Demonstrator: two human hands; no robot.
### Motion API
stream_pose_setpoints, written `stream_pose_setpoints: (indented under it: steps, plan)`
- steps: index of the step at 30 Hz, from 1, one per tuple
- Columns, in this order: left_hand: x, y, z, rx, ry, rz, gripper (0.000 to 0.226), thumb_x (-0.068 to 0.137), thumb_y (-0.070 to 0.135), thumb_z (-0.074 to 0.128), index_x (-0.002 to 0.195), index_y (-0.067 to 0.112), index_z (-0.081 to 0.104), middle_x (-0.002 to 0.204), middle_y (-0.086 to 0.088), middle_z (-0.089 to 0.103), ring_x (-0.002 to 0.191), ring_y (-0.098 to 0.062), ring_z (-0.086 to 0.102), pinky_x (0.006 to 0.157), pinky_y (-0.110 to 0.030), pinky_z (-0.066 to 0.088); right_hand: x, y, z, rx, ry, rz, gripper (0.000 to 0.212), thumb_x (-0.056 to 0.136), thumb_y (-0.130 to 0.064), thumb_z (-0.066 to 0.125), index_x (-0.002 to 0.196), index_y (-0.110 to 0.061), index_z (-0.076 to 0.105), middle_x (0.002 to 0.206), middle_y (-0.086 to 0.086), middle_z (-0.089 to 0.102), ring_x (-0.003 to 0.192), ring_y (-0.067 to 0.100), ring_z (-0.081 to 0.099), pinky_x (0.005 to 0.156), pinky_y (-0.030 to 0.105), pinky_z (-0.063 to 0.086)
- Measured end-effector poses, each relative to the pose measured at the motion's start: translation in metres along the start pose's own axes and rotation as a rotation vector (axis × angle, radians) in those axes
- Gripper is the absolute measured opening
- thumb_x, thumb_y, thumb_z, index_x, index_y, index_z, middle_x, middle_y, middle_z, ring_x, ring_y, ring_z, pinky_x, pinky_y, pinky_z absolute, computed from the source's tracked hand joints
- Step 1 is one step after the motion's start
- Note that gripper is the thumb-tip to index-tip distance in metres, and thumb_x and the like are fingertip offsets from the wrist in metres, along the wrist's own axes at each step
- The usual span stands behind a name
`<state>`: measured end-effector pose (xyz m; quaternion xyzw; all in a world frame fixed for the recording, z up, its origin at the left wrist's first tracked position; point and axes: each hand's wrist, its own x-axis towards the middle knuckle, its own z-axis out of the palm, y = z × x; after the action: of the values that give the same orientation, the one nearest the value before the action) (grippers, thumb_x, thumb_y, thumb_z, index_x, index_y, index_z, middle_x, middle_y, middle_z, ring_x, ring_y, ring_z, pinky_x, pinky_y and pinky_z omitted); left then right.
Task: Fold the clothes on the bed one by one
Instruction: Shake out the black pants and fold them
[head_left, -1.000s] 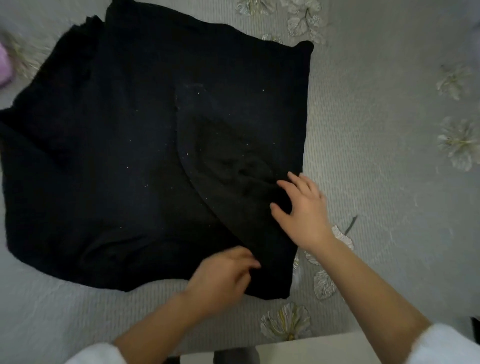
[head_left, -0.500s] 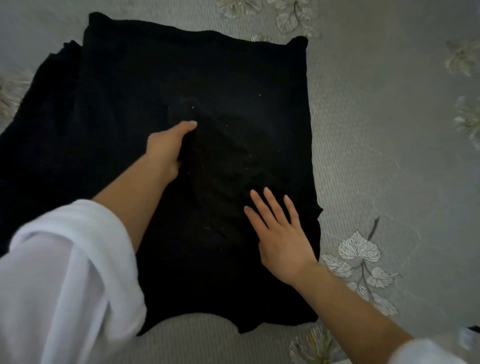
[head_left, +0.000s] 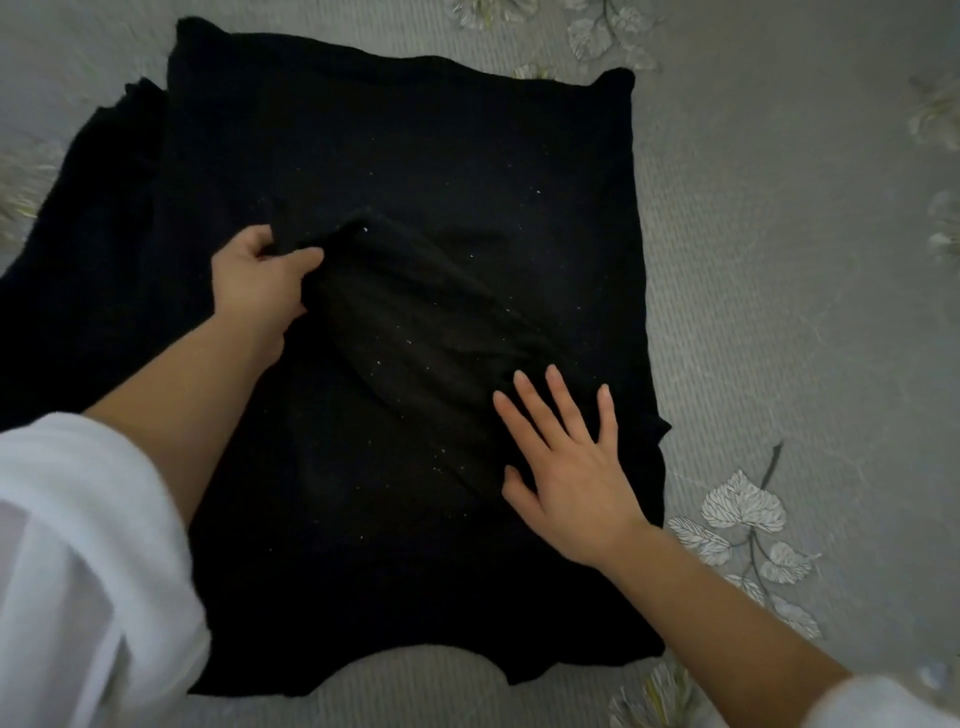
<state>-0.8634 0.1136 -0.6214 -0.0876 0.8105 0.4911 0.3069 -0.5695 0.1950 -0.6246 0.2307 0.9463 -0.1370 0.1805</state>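
Black, soft and limp, the garment (head_left: 415, 156) lies spread across the bed (head_left: 779, 260), left hand (head_left: 260, 286) pinching a raised fold at its centre, right hand (head_left: 566, 467) flat, fingers splayed, pinning it, and it looks best gripped along its hems.

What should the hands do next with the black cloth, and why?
Probably the left hand should draw the flap it grips out straight and lay it flat, since that flap sits bunched and crooked in the middle of the black garment. The right hand lies flat on the garment, so it can keep the rest from sliding.
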Motion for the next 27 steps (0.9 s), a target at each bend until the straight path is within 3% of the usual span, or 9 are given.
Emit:
stream_pose_setpoints:
  steps: [3, 9, 12, 15, 17, 19, 22, 25, 27]
  plan:
    - [0.002, -0.015, -0.012, 0.562, 0.046, 0.414, 0.064, 0.086, 0.027, 0.067, 0.142, 0.028, 0.035, 0.132, -0.003, 0.049, 0.111, -0.015, 0.054, 0.095, -0.037, 0.047, 0.018, -0.016, -0.003, -0.031, 0.006, -0.075, 0.066, 0.094, -0.049, 0.030, 0.152, -0.027, 0.009, 0.161, -0.002, -0.003, 0.145, 0.018, -0.021, 0.110, 0.049, -0.023]
    - [-0.008, -0.046, -0.070, 0.728, 0.100, 0.685, 0.056, 0.091, 0.029, 0.058, 0.141, 0.024, 0.035, 0.139, -0.008, 0.037, 0.127, -0.026, 0.033, 0.099, -0.038, 0.036, 0.062, -0.076, -0.009, -0.009, 0.041, -0.159, 0.069, 0.096, -0.048, 0.032, 0.152, -0.024, -0.001, 0.160, -0.001, -0.011, 0.143, 0.017, -0.025, 0.111, 0.046, -0.022]
    - [-0.004, -0.061, -0.118, 0.721, 0.295, 0.631, 0.048, 0.090, 0.023, 0.058, 0.136, 0.018, 0.044, 0.136, -0.013, 0.040, 0.127, -0.033, 0.033, 0.103, -0.048, 0.029, 0.080, -0.114, -0.010, 0.003, 0.061, -0.235, 0.070, 0.096, -0.046, 0.036, 0.153, -0.023, 0.003, 0.161, 0.002, -0.006, 0.146, 0.020, -0.017, 0.114, 0.046, -0.017]
    - [0.015, -0.072, -0.168, 0.565, 0.493, 0.326, 0.045, 0.088, 0.025, 0.056, 0.132, 0.018, 0.047, 0.135, -0.016, 0.044, 0.129, -0.033, 0.034, 0.107, -0.049, 0.024, 0.095, -0.153, -0.002, 0.054, 0.045, -0.286, 0.072, 0.095, -0.047, 0.039, 0.153, -0.023, 0.003, 0.161, 0.004, -0.005, 0.146, 0.020, -0.016, 0.113, 0.043, -0.017]
    - [0.030, -0.078, -0.199, 0.414, 0.537, 0.094, 0.048, 0.086, 0.031, 0.054, 0.131, 0.016, 0.047, 0.132, -0.017, 0.049, 0.125, -0.034, 0.043, 0.108, -0.051, 0.031, 0.101, -0.176, 0.007, 0.063, 0.038, -0.316, 0.073, 0.094, -0.048, 0.040, 0.153, -0.024, 0.003, 0.161, 0.004, -0.006, 0.145, 0.018, -0.019, 0.112, 0.042, -0.018]
    - [0.041, -0.084, -0.220, 0.157, 0.466, -0.021, 0.050, 0.083, 0.033, 0.055, 0.125, 0.006, 0.050, 0.118, -0.016, 0.056, 0.105, -0.032, 0.057, 0.095, -0.050, 0.046, 0.108, -0.192, 0.017, 0.080, 0.035, -0.301, 0.074, 0.094, -0.050, 0.039, 0.152, -0.026, 0.000, 0.161, 0.002, -0.009, 0.141, 0.015, -0.025, 0.111, 0.042, -0.019]
    - [0.049, -0.084, -0.227, -0.143, 0.239, -0.041, 0.024, 0.085, 0.029, 0.064, 0.096, 0.008, 0.062, 0.086, -0.008, 0.060, 0.072, -0.019, 0.056, 0.060, -0.033, 0.046, 0.114, -0.200, 0.030, 0.072, -0.009, -0.209, 0.074, 0.093, -0.058, 0.027, 0.148, -0.032, -0.015, 0.157, -0.005, -0.023, 0.135, 0.012, -0.037, 0.107, 0.042, -0.025]
    - [0.050, -0.073, -0.221, -0.060, 0.115, -0.027, 0.011, 0.082, 0.024, 0.070, 0.075, 0.016, 0.065, 0.070, 0.002, 0.066, 0.069, -0.015, 0.061, 0.061, -0.025, 0.051, 0.112, -0.199, 0.037, -0.046, 0.002, -0.184, 0.070, 0.089, -0.063, 0.006, 0.140, -0.033, -0.030, 0.151, -0.006, -0.037, 0.133, 0.012, -0.044, 0.103, 0.039, -0.034]
    - [0.045, -0.060, -0.217, 0.053, 0.253, 0.188, 0.010, 0.079, 0.025, 0.068, 0.076, 0.017, 0.062, 0.068, 0.005, 0.061, 0.064, -0.006, 0.056, 0.068, -0.025, 0.047, 0.110, -0.199, 0.037, -0.046, 0.015, -0.166, 0.069, 0.089, -0.064, 0.003, 0.142, -0.033, -0.028, 0.152, -0.007, -0.035, 0.136, 0.012, -0.040, 0.105, 0.038, -0.035]
